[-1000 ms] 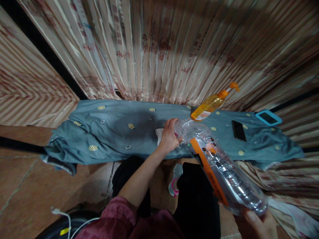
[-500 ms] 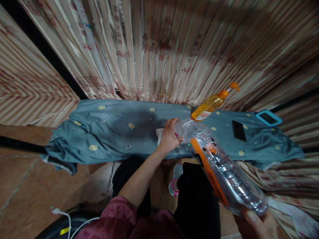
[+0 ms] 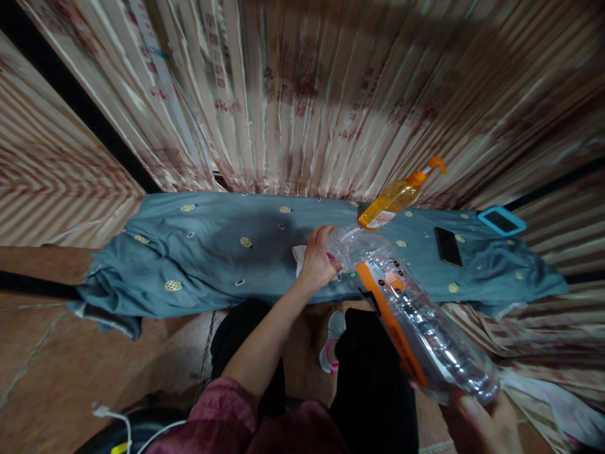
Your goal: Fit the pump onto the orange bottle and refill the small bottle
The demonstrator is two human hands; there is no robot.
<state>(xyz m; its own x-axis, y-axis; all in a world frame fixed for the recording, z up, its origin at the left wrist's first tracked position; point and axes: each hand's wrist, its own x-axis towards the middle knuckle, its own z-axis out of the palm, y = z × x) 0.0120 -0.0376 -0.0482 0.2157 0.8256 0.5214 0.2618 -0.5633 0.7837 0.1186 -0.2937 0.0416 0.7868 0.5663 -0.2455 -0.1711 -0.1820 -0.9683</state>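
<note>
A large clear plastic bottle with an orange and grey label lies slantwise across my front, above the cloth's near edge. My left hand is closed around its neck end, with a bit of pink showing by the fingers. At the lower right, my right hand grips the bottle's base, thumb on top and the other fingers mostly hidden. A small white cloth shows partly behind my left hand. Just beyond the bottle's neck stands an orange pump bottle of yellow liquid.
A teal patterned cloth covers the long narrow surface before me. On its right part lie a dark phone and a blue-framed device. Striped curtains hang behind, with dark poles at the sides. A white cable is at lower left.
The whole view has shifted slightly, so most things appear a little further left. Both hands keep the same hold on the clear bottle.
</note>
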